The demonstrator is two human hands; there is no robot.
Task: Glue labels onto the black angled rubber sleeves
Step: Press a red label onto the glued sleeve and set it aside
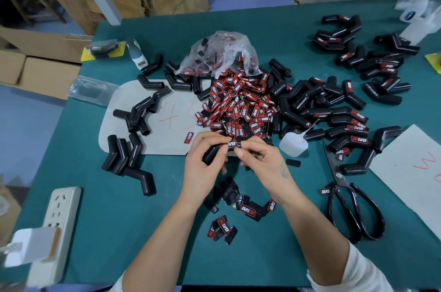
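black sleeve (211,153), red-black label (232,143) on top

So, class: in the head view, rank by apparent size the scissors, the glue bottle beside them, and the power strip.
1. Power strip and scissors: look alike, unranked.
2. Glue bottle: clearly smallest.

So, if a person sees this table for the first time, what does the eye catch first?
Most likely the heap of red-and-black labels spilling from a plastic bag at the middle of the green table. Next, the left hand and right hand, together pressing a label onto a black sleeve. Labelled sleeves pile up on the right, near black scissors.
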